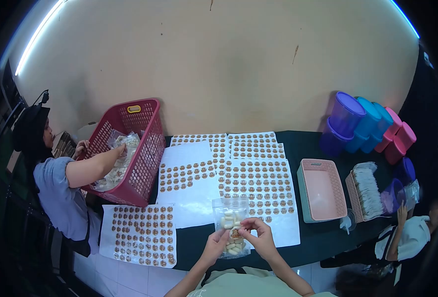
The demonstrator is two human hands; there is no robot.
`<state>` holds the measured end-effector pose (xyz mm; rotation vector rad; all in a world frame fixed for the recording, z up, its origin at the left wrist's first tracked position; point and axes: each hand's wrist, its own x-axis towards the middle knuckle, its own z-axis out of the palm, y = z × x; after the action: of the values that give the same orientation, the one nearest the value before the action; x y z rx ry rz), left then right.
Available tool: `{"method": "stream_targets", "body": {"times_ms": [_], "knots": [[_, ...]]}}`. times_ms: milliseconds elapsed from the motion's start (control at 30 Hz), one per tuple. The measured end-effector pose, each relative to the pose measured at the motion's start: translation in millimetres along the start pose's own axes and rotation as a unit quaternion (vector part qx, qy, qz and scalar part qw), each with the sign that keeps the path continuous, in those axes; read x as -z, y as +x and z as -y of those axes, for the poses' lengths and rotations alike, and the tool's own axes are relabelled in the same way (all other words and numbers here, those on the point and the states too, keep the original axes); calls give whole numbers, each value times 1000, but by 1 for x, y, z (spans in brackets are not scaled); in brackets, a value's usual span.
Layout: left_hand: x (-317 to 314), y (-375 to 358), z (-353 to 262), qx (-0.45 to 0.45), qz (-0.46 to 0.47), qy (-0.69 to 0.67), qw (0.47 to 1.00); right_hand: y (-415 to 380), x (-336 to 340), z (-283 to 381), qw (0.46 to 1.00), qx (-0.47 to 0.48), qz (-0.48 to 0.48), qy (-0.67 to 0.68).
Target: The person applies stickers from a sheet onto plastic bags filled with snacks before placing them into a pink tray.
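A clear zip pouch (229, 216) filled with white oblong pieces lies at the table's front edge, over the sticker sheets. My left hand (216, 245) is closed on the pouch's left edge, its thumb pointing toward the middle. A round brown-and-white sticker (235, 233) sits on the pouch's front, between my hands. My right hand (260, 236) has its thumb and fingertips pinched together at the sticker's right edge. Behind the pouch spreads a large sheet of round stickers (253, 180); another sheet (189, 173) beside it has a bare lower part.
At left, a person (63, 183) reaches into a maroon basket (147, 153) of filled pouches. One more sticker sheet (138, 235) overhangs the front edge. Rightward stand a pink basket (323, 190), a basket of stacked packets (366, 190), coloured tubs (347, 119) and another person (409, 237).
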<state>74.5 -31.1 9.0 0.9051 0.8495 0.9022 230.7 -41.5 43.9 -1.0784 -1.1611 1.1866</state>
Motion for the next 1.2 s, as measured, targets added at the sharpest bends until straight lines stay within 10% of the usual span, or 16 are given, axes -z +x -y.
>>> {"method": "stream_targets", "body": {"times_ms": [500, 700, 900, 1033, 1200], "knots": [[-39, -4, -4, -52, 36, 81, 995, -14, 23, 17, 998, 12, -52, -26], [-39, -2, -3, -27, 29, 22, 999, -15, 21, 20, 960, 91, -80, -254], [-31, 3, 0, -34, 54, 104, 993, -8, 16, 8, 981, 50, -173, -65], [-37, 0, -21, -97, 49, 279, 954, -5, 19, -4, 994, -52, -45, 86], [-27, 6, 0, -101, 21, 191, 976, -3, 18, 2, 993, -65, -33, 89]]}}
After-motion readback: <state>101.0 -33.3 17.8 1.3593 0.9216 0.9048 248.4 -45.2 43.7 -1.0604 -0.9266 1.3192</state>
